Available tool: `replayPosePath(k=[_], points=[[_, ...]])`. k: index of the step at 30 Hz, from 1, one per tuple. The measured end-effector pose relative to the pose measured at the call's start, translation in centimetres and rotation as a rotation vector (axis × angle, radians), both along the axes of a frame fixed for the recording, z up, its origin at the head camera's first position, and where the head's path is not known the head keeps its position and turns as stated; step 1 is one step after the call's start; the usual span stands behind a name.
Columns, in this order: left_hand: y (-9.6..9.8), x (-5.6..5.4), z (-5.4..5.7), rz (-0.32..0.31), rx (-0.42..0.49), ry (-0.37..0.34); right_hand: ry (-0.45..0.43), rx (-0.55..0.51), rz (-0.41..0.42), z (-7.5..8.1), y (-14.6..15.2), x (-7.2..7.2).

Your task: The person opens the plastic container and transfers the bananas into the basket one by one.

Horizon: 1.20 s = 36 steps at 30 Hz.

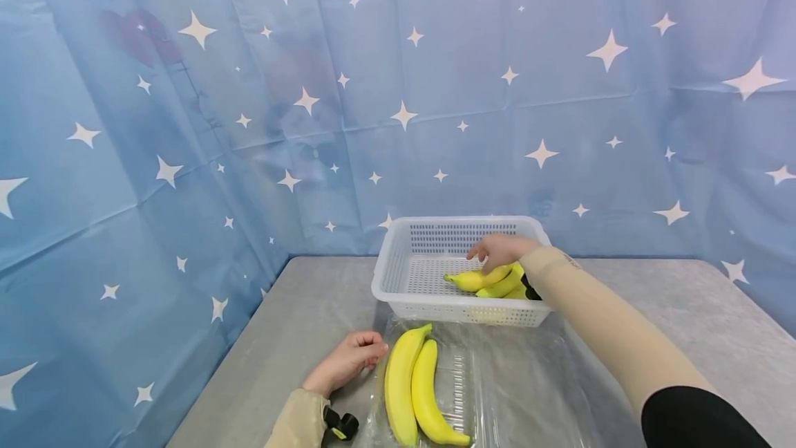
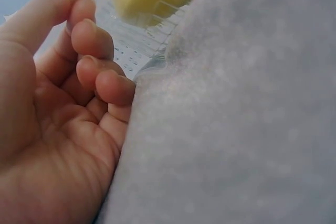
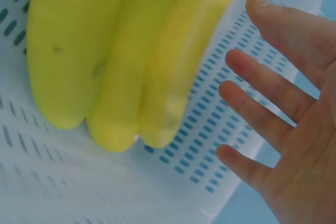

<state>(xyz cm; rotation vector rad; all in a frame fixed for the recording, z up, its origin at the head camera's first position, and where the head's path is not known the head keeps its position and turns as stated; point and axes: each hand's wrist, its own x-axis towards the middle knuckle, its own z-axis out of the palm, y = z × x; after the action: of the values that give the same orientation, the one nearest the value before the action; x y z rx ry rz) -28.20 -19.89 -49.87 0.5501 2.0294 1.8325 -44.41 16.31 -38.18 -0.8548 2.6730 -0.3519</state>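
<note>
My right hand [image 1: 497, 252] reaches into a white perforated plastic basket [image 1: 385, 281]. Its fingers are spread beside several yellow bananas [image 3: 118, 61] lying side by side at the basket's right end; in the right wrist view a gap shows between the fingertips and the fruit. Below the basket lies a clear plastic clamshell container [image 1: 459, 386], with two bananas [image 1: 403, 382] lying lengthwise in its left half. At that half's left edge, my left hand [image 1: 349, 361] pinches the thin clear rim between thumb and index finger, the other fingers curled in.
The container's clear lid half [image 1: 528, 386] lies unfolded to the right, in front of the basket. Everything stands on a grey table [image 1: 671, 310]. A blue curtain with white stars [image 1: 348, 88] hangs behind the table and along its left side.
</note>
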Motion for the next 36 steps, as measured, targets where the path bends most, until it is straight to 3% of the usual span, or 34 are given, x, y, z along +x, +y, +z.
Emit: replayPosePath(k=[10,19,28,36], points=[[0.2,0.1,-0.1,-0.021,0.007,-0.014,0.054,-0.145,0.024,3.4,0.3,1.8],[0.1,0.2,0.1,-0.013,-0.004,-0.019,0.093,-0.214,0.082,6.5,-1.0,5.8],[0.1,0.5,-0.2,-0.009,0.000,-0.026,0.244,-0.228,0.327,6.5,-3.0,11.9],[0.4,0.3,-0.1,-0.006,0.007,-0.023,0.382,-0.313,0.530,4.3,-4.1,16.3]])
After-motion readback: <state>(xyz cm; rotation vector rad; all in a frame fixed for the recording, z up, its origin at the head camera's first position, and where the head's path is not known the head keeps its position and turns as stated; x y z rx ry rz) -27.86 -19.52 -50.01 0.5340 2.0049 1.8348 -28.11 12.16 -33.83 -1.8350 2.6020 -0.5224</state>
